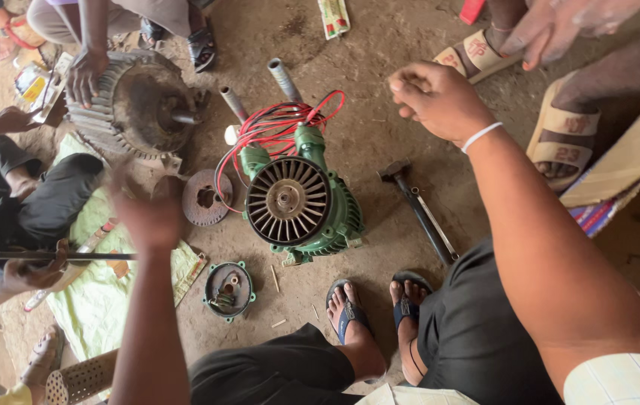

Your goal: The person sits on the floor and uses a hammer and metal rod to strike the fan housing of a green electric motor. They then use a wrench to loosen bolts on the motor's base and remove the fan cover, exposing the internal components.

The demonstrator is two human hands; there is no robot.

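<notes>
The green motor (301, 199) stands on the dirt floor (380, 142), fan end up, between both raised hands. The left hand (149, 214) is blurred, its grip unreadable; the right hand (434, 97) hovers loosely curled, holding nothing, beside the red wires (275, 127).

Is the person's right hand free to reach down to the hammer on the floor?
Probably yes: the right hand hovers loosely closed above bare ground, and the hammer lies uncovered just below it, with nothing between.
</notes>
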